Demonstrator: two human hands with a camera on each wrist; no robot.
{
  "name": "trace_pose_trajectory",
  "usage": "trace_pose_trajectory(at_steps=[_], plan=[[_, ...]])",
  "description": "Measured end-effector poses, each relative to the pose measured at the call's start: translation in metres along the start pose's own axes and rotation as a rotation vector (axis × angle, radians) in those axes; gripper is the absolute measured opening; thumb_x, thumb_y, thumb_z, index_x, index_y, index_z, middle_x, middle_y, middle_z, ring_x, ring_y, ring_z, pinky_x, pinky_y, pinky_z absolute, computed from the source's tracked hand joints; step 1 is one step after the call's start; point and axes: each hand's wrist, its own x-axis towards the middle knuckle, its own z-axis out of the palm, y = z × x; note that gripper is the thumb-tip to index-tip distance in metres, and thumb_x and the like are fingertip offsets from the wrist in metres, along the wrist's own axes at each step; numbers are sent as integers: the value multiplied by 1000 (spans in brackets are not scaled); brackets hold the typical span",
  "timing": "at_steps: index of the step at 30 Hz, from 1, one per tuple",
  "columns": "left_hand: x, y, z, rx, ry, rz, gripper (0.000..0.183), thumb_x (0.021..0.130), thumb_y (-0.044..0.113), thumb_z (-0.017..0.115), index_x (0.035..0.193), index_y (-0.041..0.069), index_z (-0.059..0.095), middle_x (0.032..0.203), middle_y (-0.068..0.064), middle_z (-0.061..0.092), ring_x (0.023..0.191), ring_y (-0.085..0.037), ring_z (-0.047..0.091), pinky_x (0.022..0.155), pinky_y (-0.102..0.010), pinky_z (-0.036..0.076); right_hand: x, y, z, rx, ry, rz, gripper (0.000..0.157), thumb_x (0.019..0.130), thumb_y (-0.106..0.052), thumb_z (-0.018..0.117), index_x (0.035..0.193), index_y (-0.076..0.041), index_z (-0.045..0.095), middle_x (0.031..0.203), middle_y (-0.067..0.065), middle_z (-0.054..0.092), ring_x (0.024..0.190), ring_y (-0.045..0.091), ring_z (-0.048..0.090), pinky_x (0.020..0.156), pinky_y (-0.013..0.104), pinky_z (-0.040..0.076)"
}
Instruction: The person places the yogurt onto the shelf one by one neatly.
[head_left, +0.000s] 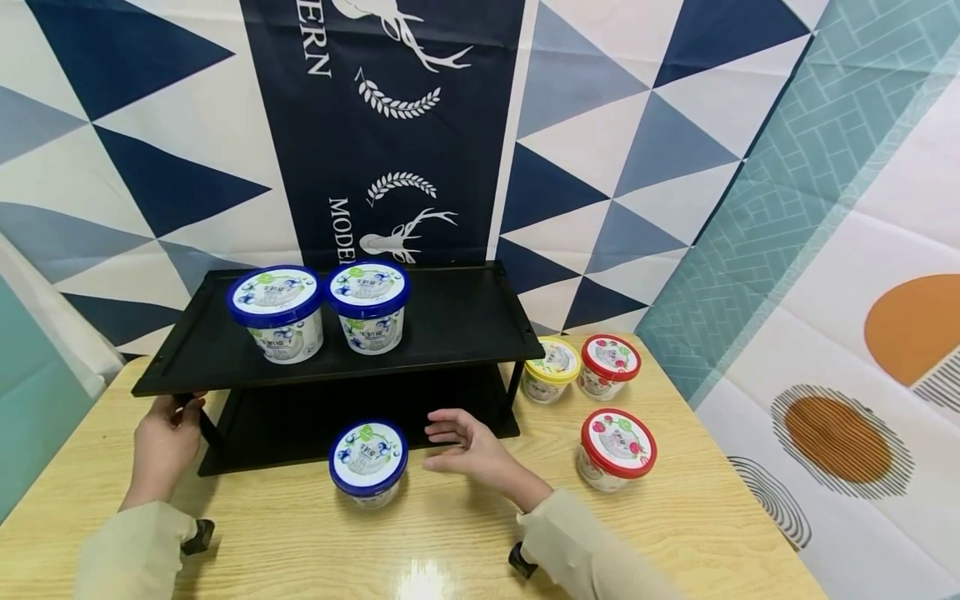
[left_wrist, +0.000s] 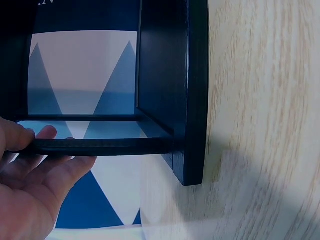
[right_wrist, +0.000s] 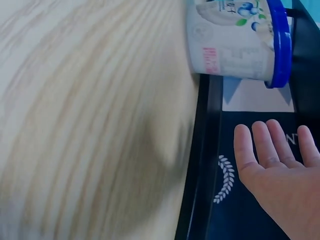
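Note:
A black two-tier shelf (head_left: 450,325) stands on the table with two blue-lidded tubs, one (head_left: 285,312) at left and one (head_left: 369,307) beside it, on its top board. My left hand (head_left: 167,442) grips the shelf's front left post (left_wrist: 100,147), thumb on one side and fingers on the other, just under the top board. A third blue-lidded tub (head_left: 368,462), with blueberries printed on it, sits on the table before the lower board. To the right of this tub, my right hand (head_left: 480,454) hovers with spread, relaxed fingers and holds nothing; a gap separates them.
Right of the shelf stand a yellow-lidded tub (head_left: 553,371) and a red-lidded tub (head_left: 609,367), side by side. Another red-lidded tub (head_left: 617,450) is nearer the front. A patterned cloth (head_left: 585,167) hangs behind the wooden table (head_left: 315,542).

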Motion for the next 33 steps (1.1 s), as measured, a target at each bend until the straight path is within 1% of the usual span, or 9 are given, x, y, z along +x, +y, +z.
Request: trace_pose_trajectory(at_steps=[5,11,14,20,24,27,30,32,33], plan=[[1,0,0,2,-2,11,35,99,14,32,121,-7,50,127,-31,50,114,-44,48,94,-57,44,3,2,7,-3,3,7,62,82,-16,72,136,-7,41,133,19,49,121,33,48,92,29,51],[0,-1,-1,-7,-7,22,36,98,13,30,120,-7,50,127,-32,50,115,-46,48,92,-57,44,8,5,17,16,-7,39,68,81,-15,73,139,-6,37,137,21,44,126,33,45,100,43,47],[-1,-1,-1,-8,-7,19,36,99,13,30,120,-7,50,127,-32,50,115,-45,48,93,-57,44,10,8,21,2,-21,54,72,80,-16,74,140,-9,35,139,20,43,127,30,44,101,45,45],[0,-1,-2,-3,-17,9,36,99,14,30,121,-7,49,128,-32,49,116,-46,47,92,-57,44,13,11,25,-19,-44,87,79,79,-17,75,144,-12,30,140,12,44,128,26,43,101,44,45],[0,-1,-2,-5,-23,7,37,99,15,30,122,-7,48,128,-32,49,116,-46,46,91,-57,43,14,11,27,-19,-39,98,79,78,-18,76,143,-14,32,138,8,45,128,26,43,100,41,46],[0,-1,-1,-10,-15,10,36,99,14,30,121,-8,49,127,-32,49,115,-46,47,91,-56,43,15,11,29,-13,-33,110,77,78,-16,76,142,-16,34,137,8,46,127,24,44,99,41,46],[-1,-1,-1,-2,-3,16,35,99,13,31,120,-7,50,126,-31,51,114,-43,48,89,-52,45,16,11,31,-11,-31,119,77,77,-15,76,142,-16,35,137,9,46,125,22,45,99,42,46],[0,-1,0,7,6,17,35,99,14,32,120,-6,51,125,-30,53,113,-41,50,85,-41,47,16,12,33,-9,-32,120,78,77,-15,77,142,-15,34,137,9,45,124,21,46,99,43,45],[0,-2,0,10,8,18,35,99,14,32,119,-6,51,124,-29,53,113,-41,50,83,-38,47,17,12,33,-6,-34,119,79,77,-15,77,143,-15,33,137,9,45,124,20,46,100,43,45]])
